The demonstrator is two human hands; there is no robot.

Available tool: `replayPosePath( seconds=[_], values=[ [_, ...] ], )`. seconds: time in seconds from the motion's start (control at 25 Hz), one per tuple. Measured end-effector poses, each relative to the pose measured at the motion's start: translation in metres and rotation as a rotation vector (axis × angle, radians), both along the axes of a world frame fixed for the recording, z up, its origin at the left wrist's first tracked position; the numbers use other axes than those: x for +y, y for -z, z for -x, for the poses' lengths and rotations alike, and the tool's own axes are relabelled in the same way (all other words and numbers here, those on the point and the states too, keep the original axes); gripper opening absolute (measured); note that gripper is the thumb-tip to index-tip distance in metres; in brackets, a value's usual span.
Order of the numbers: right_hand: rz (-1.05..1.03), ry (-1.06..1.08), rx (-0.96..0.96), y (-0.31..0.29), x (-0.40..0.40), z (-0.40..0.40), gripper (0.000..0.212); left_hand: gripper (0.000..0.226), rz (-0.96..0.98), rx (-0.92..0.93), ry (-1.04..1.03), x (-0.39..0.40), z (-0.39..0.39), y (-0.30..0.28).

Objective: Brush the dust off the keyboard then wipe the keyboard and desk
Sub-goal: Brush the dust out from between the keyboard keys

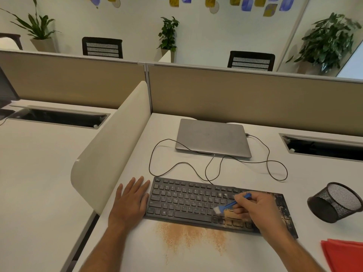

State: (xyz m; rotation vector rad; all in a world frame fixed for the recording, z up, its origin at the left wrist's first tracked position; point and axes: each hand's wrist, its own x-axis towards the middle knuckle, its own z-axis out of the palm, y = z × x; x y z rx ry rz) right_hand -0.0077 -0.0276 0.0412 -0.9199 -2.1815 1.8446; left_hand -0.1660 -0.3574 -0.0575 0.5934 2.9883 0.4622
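I see my left hand (131, 201) lying flat on the desk (121, 250), fingers straight and together, its edge right against the left end of the keyboard (182, 201). The keyboard sits near the front of the desk, its left and middle keys dark and mostly clean. In front of it, on the desk, is a fan of orange-brown dust (188, 235). More dust cakes the keys at the right end. My right hand (259, 210) rests over that right part and pinches the blue brush (229, 205) by its handle, fingers curled round it; the white bristles point left and down onto the keys just left of my fingers. Behind the keyboard lies a closed laptop (212, 137) with a looping cable (176, 163). Farther right, a mesh cup (336, 203) lies tipped over, and a red cloth (345, 254) is at the near right corner.
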Motion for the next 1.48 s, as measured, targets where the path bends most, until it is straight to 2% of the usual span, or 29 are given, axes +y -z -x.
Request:
replayPosePath(
  seconds=[0.08, 0.4, 0.6, 0.84, 1.04, 1.28, 1.48],
  values=[
    [0.066, -0.011, -0.02, 0.004, -0.01, 0.0, 0.009, 0.074, 0.0, 0.0, 0.002, 0.0, 0.0, 0.0],
    [-0.079, 0.124, -0.038, 0.014, -0.002, -0.014, 0.005, 0.074, 0.002, -0.005, 0.0, 0.0, 0.0, 0.0],
    [0.149, 0.169, 0.003, 0.015, -0.011, -0.017, 0.007, 0.076, 0.016, -0.005, 0.002, 0.0, 0.0, 0.0],
    [0.018, 0.252, 0.018, 0.027, -0.014, -0.026, 0.007, 0.075, 0.012, -0.002, 0.005, 0.0, 0.001, 0.001],
    [0.182, 0.238, 0.06, 0.024, -0.021, -0.034, 0.004, 0.074, 0.025, 0.007, 0.007, 0.0, 0.001, 0.002],
    [0.12, 0.285, 0.032, 0.037, -0.015, -0.041, 0.008, 0.074, 0.01, 0.003, 0.005, 0.0, 0.002, 0.003],
    [0.235, 0.266, 0.057, 0.035, -0.011, -0.045, 0.009, 0.074, 0.017, 0.007, 0.009, -0.001, 0.001, 0.002]
  ],
)
